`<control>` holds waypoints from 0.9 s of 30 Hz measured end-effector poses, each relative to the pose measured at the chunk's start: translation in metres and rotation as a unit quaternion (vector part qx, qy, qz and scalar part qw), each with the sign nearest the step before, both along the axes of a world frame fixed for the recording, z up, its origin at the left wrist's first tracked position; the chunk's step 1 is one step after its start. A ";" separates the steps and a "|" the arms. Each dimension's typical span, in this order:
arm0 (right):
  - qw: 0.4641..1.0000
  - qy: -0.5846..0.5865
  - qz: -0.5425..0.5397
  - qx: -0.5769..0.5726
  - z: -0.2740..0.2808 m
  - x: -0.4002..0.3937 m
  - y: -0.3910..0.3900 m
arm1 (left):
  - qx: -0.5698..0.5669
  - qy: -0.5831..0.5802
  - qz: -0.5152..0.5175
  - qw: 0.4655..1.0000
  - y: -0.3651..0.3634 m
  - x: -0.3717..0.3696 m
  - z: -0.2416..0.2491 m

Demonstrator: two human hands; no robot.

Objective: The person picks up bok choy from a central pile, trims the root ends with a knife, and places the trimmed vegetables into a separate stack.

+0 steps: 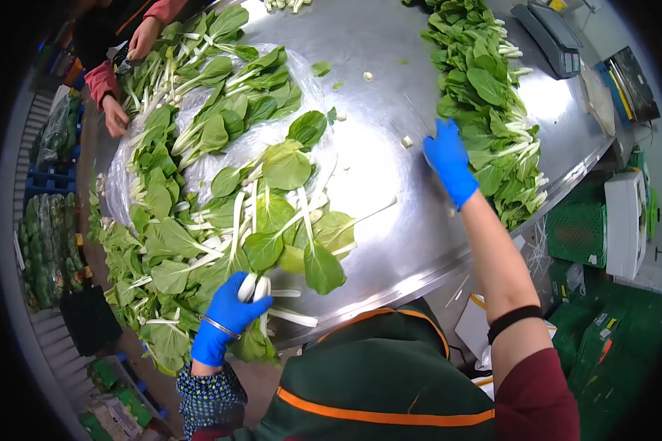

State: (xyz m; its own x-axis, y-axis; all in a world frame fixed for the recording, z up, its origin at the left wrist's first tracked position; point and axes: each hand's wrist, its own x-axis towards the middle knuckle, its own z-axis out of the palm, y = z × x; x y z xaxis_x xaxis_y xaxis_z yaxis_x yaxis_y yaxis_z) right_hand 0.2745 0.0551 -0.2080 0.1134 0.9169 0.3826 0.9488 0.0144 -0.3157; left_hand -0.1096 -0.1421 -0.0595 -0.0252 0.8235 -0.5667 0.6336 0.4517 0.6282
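My left hand, in a blue glove, is closed around the white stem ends of a bok choy at the near edge of a leafy heap. Loose bok choy leaves lie thickly around it, and pale stalks stick out to its right. My right hand, also gloved in blue, is over the steel table with its fingers stretched forward and apart. It is right beside a long row of bok choy, whose white stem ends point right. A small cut stem end lies just left of its fingers.
Clear plastic film lies under part of the heap. At the far left, another person's hands are among the greens. A scale stands at the back right. Green crates are beyond the table's right edge, bagged greens at left.
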 end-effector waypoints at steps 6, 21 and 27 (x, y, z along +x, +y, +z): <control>0.943 0.055 -0.004 -0.329 0.011 -0.008 -0.001 | -0.078 -0.090 0.069 0.990 -0.016 -0.013 -0.014; 0.944 -0.038 -0.171 -0.280 0.011 0.033 0.028 | 0.042 -0.125 0.162 0.978 0.068 -0.057 0.019; 0.804 0.393 0.070 -0.440 0.082 -0.055 -0.034 | 0.311 0.230 -0.004 0.922 0.137 -0.134 -0.049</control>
State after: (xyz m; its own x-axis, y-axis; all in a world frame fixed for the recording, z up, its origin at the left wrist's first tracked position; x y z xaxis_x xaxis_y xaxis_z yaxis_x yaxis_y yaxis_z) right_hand 0.2191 0.0215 -0.1260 -0.1244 0.8179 -0.5617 0.4599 -0.4541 -0.7631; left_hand -0.2438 -0.0047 -0.1083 -0.1371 0.9869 0.0853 0.8995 0.0879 0.4280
